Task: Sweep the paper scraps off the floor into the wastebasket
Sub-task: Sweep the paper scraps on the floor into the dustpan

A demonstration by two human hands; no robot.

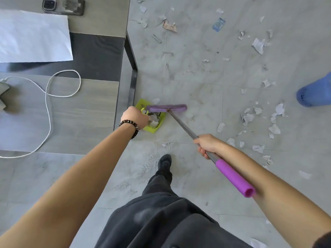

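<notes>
1. Low beside the table leg (133, 81), grips the handle end of a lime-green dustpan (155, 127) with the left hand (135, 118), back of the hand up, fingers curled under and mostly out of sight.
2. Wears a dark beaded bracelet (131, 127) on that wrist.
3. Clasps the grey shaft (180, 123) of a broom with the right hand (207, 144), fingers wrapped round the metal just above a purple foam grip (234, 178) lying along the forearm.
4. Rests the purple broom head (167, 108) on the floor (197, 83) at the dustpan's far edge, overlapping its rim.
5. Inside the dustpan, a few crumpled paper scraps (154, 119), partly hidden by the left hand and the broom head.
6. Across the grey floor to the right and ahead, many more torn white scraps (248, 117), well apart from the dustpan.
7. Among the litter farther ahead, a blue wrapper (218, 24) and a brownish crumpled piece (169, 25).
8. Below the hands, a black shoe (164, 163) and dark trousers (161, 212).
9. At the right edge, the toe of a blue clog (315, 93).
10. On the grey table (80, 108) to the left, a looped white cable (48, 97) and a white sheet (32, 36).
11. At the table's far edge, a phone (74, 6) with a smartwatch (49, 4) touching it.
</notes>
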